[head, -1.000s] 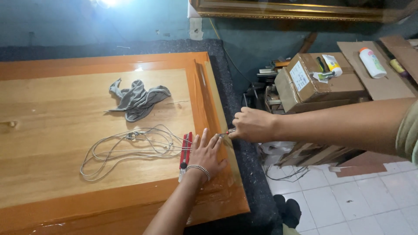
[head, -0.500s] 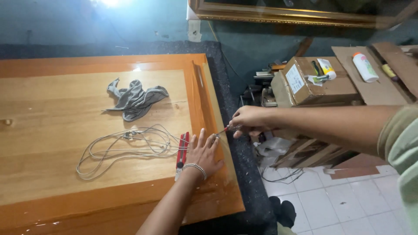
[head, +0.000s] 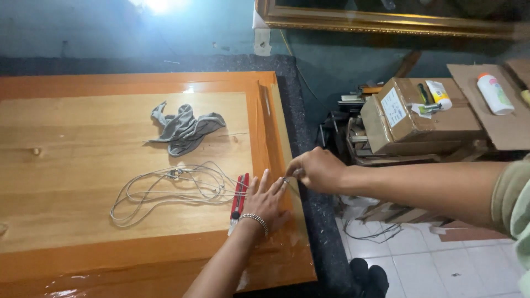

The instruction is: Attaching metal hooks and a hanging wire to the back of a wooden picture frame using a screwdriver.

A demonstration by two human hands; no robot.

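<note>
Glossy wooden panel (head: 138, 165): left hand (head: 268, 201) pressed flat, fingers spread, gripping nothing, just right of red utility knife (head: 239, 198); right hand (head: 314, 170) pinches something thin, can't identify, at left fingertips — keep palm pressure steady, pull low along edge.

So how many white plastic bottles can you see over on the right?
2: one bottle lying on the cardboard sheet, one smaller bottle atop the cardboard box. Others may be hidden.
</note>
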